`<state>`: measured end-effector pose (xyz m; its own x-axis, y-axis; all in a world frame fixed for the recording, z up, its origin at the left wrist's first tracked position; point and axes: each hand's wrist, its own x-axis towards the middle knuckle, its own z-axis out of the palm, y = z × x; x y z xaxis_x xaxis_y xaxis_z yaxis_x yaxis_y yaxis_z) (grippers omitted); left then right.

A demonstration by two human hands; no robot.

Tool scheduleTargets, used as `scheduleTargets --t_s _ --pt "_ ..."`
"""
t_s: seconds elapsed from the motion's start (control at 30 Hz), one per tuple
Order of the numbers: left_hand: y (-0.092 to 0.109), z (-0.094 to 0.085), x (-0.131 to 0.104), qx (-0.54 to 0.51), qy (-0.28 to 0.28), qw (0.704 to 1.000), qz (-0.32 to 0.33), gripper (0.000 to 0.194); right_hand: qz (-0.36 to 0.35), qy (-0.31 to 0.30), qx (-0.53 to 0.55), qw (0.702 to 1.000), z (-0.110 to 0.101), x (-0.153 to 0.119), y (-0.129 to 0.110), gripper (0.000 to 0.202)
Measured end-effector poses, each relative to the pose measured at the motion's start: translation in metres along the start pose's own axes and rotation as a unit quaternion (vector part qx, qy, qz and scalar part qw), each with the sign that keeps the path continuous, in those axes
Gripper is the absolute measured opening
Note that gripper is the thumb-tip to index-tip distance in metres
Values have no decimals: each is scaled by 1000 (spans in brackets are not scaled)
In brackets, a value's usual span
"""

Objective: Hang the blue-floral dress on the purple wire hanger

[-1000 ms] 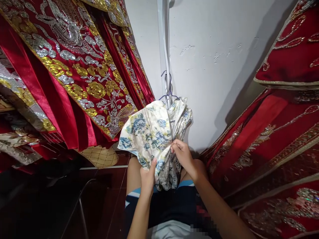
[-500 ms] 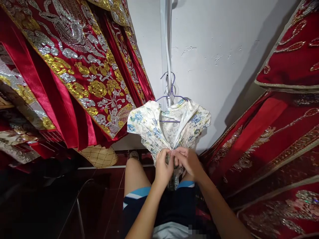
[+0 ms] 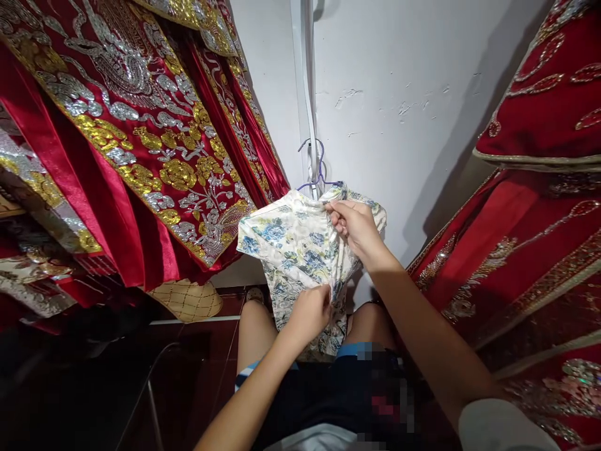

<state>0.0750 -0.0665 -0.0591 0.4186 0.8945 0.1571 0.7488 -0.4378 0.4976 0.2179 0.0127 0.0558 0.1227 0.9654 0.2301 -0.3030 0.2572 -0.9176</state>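
Observation:
A white dress (image 3: 293, 238) with blue and yellow flowers hangs on a purple wire hanger (image 3: 322, 164) in front of me. My right hand (image 3: 354, 227) pinches the dress at its neckline, where the front edges meet. Lower on the same front seam, my left hand (image 3: 310, 313) is closed on the fabric. The front lies drawn together between my two hands. Whatever small fastener my right fingertips may hold is hidden. Below, the dress hangs down between my bare knees.
Red garments with gold and silver sequin embroidery (image 3: 183, 169) hang at the left, and more red beaded garments (image 3: 507, 232) at the right. Behind the hanger a white strap (image 3: 307, 75) runs down the pale wall (image 3: 389, 56). A thin metal bar (image 3: 154, 413) stands lower left.
My right hand has risen from mid-chest to the neckline, and the front that gaped open is now closed. My left hand has stayed low on the seam, moving slightly down.

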Motion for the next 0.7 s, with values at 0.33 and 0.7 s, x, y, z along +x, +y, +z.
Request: scheduleTargets --t_s 0.33,0.7 --pt "24 -110 79 -40 289 938 184 14 -80 -53 -69 993 2 -16 12 20" --pt "-48 -164 74 -417 476 775 -12 16 1 -9 -123 992 -13 -53 98 21"
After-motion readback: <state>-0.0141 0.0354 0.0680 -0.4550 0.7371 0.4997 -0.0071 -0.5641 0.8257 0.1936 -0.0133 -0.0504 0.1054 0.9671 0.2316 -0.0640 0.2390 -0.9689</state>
